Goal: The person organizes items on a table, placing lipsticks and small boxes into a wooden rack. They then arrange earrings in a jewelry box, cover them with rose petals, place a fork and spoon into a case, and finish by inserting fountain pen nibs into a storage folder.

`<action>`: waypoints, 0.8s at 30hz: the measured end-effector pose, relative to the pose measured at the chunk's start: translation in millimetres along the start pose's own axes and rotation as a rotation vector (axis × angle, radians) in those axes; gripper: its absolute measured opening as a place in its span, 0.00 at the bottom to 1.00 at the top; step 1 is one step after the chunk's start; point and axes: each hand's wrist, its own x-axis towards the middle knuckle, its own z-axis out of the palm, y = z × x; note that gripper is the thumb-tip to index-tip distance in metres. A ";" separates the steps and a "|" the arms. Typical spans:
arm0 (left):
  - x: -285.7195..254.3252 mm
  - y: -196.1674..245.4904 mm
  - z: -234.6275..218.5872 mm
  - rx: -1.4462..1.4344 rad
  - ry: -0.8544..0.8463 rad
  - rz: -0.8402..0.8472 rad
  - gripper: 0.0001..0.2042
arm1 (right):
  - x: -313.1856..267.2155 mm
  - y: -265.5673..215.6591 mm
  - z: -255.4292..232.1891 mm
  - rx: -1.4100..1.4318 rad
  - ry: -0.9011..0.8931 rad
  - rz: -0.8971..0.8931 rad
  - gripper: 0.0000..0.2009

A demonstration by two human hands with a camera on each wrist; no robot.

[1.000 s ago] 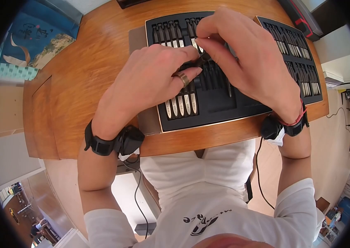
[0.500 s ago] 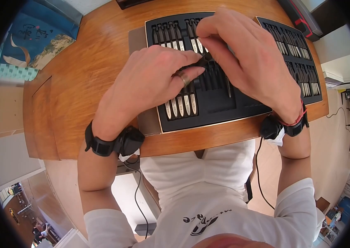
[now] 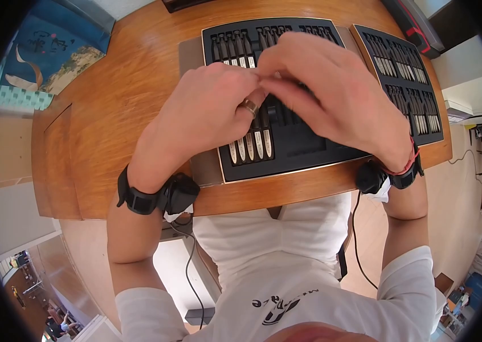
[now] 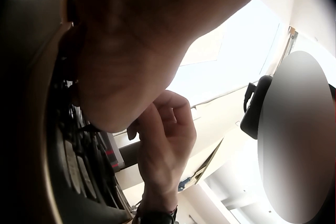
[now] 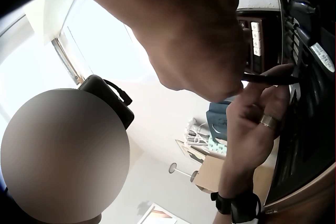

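My left hand [image 3: 204, 105] and right hand [image 3: 332, 85] meet fingertip to fingertip over a black fitted tray [image 3: 332, 157]. Between them, in the right wrist view, a slim dark rod-like piece [image 5: 268, 79] spans from the fingers of one hand to the other. Each hand pinches an end of it; in the head view the fingers hide it. Below the left hand lie several slender dark pieces with pale labelled ends [image 3: 258, 145], set in slots. A ring [image 3: 250, 106] sits on a left finger.
A second tray [image 3: 368, 54] of similar slender pieces stands to the right on the wooden table [image 3: 93, 159]. At the far left is a blue printed bag [image 3: 53, 43]. A dark case with red trim [image 3: 417, 28] lies at the back right. Cables hang from both wrist cameras.
My right hand has shifted left and down, bringing its fingertips to the left hand's. The dark piece seen between the hands earlier is now covered. More tray slots show behind the right hand.
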 end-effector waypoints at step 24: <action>-1.8 14.3 0.6 0.039 0.000 0.105 0.15 | -1.3 15.5 -14.0 -0.210 -0.008 0.437 0.10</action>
